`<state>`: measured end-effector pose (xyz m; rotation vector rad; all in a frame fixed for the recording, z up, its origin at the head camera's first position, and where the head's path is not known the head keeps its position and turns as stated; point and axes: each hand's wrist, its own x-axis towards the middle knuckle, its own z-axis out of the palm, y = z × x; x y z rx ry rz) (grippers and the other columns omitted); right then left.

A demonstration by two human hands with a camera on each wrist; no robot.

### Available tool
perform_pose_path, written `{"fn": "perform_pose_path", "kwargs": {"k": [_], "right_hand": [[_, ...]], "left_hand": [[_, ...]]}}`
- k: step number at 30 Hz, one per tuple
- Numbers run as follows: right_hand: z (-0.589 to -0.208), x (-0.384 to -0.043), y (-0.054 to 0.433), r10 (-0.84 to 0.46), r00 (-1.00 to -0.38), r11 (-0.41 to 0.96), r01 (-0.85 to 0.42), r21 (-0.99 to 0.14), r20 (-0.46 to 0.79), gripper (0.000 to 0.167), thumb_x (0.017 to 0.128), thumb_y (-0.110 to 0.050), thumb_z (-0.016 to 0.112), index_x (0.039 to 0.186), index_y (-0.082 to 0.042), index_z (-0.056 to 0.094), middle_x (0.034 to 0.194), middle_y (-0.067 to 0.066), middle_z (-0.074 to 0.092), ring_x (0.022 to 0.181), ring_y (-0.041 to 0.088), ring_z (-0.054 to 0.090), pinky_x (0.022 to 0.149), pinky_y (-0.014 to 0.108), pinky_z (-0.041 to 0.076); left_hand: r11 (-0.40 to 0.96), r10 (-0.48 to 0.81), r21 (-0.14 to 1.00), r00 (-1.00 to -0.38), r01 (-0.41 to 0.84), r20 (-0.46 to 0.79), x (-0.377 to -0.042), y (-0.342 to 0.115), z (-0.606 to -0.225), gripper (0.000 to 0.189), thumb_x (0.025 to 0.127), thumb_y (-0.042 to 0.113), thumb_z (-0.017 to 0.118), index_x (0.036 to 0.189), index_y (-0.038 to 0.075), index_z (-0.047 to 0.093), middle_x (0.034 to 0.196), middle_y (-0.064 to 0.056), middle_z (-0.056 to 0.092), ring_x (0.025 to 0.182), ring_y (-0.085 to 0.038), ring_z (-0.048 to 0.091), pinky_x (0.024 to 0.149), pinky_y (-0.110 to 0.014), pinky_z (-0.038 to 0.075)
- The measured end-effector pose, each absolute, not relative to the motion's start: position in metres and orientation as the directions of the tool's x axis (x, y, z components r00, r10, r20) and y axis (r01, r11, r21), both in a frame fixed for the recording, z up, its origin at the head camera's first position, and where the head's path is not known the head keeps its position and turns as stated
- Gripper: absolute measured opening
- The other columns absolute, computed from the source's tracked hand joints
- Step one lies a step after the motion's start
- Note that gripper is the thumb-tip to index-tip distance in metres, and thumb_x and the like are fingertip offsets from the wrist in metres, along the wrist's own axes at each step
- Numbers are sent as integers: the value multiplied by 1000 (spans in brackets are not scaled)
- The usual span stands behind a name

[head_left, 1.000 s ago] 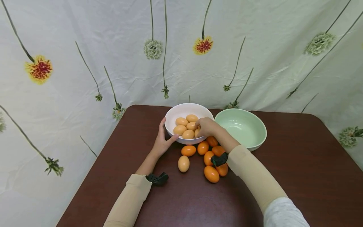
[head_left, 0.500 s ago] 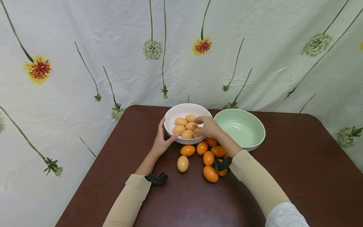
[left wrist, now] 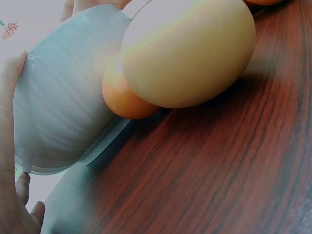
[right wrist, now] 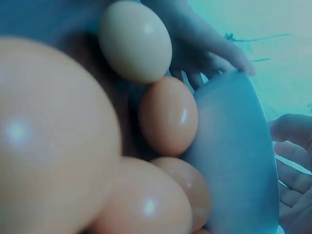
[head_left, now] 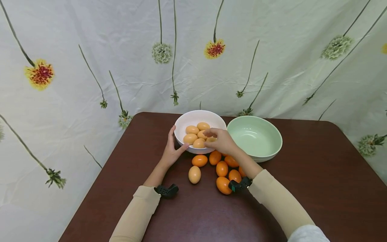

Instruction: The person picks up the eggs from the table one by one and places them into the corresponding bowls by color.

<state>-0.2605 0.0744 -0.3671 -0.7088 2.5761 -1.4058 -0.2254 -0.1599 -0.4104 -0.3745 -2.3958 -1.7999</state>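
My left hand (head_left: 171,152) holds the white bowl (head_left: 186,121) at its left side, with the thumb at the near rim. Several light-brown eggs (head_left: 190,138) lie together inside. Over the bowl's right part is my right hand (head_left: 223,140), thumb and fingers spread apart. A light-brown egg (head_left: 211,139) shows between them, resting among the others. Another light-brown egg (head_left: 194,174) lies on the table in front, looming large in the left wrist view. In the right wrist view, the right hand's fingers (right wrist: 292,165) appear beyond the rim.
Several orange eggs (head_left: 222,168) are clustered on the dark wooden table (head_left: 317,174), before the bowls and under my right forearm. A pale green bowl (head_left: 254,137) stands right of the white one. Behind the table hangs a flower-patterned cloth (head_left: 136,40).
My right hand's thumb and fingers have spread from the egg in the white bowl, and the forearm has shifted slightly right and nearer. The left hand keeps its hold.
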Motion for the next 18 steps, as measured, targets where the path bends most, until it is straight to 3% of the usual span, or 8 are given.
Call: {"fn": "perform_pose_path", "kwargs": {"k": [13, 18], "right_hand": [[-372, -232, 67, -452, -870, 323, -366, -873, 197, 41, 85, -11, 74, 122, 5, 63, 120, 19, 64, 114, 31, 59, 100, 47, 44], [-378, -223, 63, -464, -849, 206, -381, -901, 253, 39, 85, -5, 73, 120, 8, 63, 120, 24, 62, 113, 37, 58, 92, 42, 51]], "left_hand": [[256, 121, 929, -963, 265, 241, -227, -161, -411, 89, 90, 11, 63, 154, 0, 2, 161, -19, 2, 147, -31, 9, 117, -45, 11], [266, 124, 926, -962, 268, 242, -227, -160, -412, 89, 90, 12, 64, 154, -1, 2, 161, -20, 2, 147, -32, 8, 117, -45, 10]]}}
